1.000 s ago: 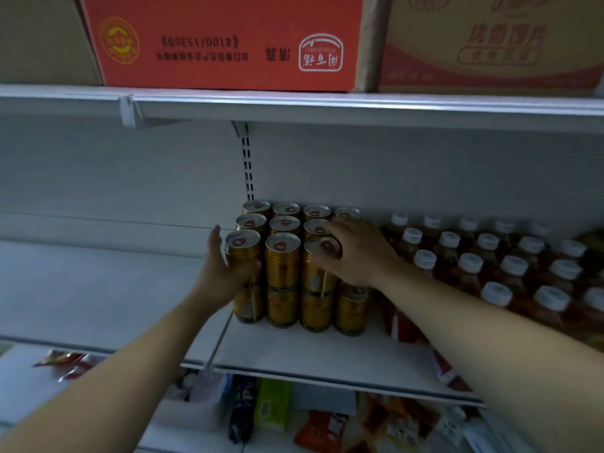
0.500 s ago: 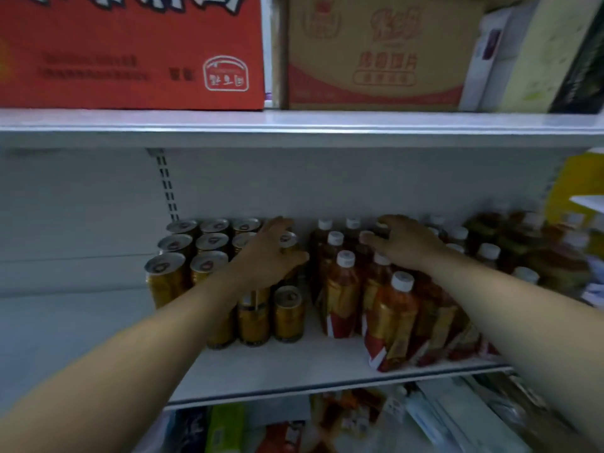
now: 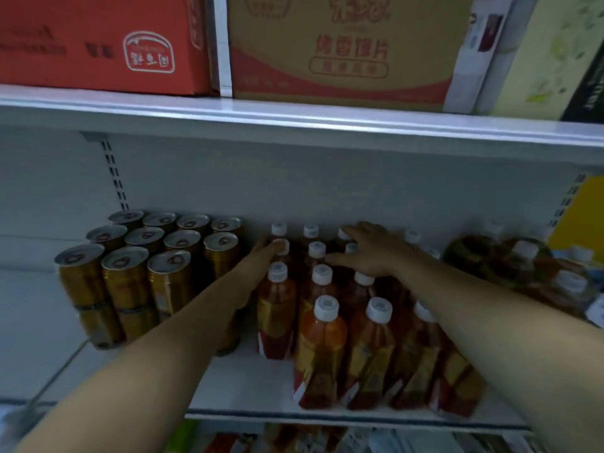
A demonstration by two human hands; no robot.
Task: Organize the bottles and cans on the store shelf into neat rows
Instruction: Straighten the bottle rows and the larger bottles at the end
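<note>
Gold cans (image 3: 125, 282) stand stacked two high in rows at the shelf's left. To their right stand several orange-brown bottles (image 3: 322, 348) with white caps, in uneven rows. My left hand (image 3: 258, 263) reaches between the cans and the bottles, fingers flat against the left side of the bottle group near a second-row cap. My right hand (image 3: 369, 248) lies spread over the caps of the back bottles, fingers apart and holding nothing. The white shelf (image 3: 248, 380) carries both groups.
Darker, rounder bottles (image 3: 510, 263) crowd the shelf's right end beside a yellow sign (image 3: 578, 220). An upper shelf (image 3: 294, 116) holds a red carton (image 3: 98, 44) and a tan carton (image 3: 340, 50). Packaged goods show on the shelf below.
The view has swung right from the cans to the bottles. My left hand left the can tops and went to the bottles' left side; my right hand moved deeper over the back bottle caps.
</note>
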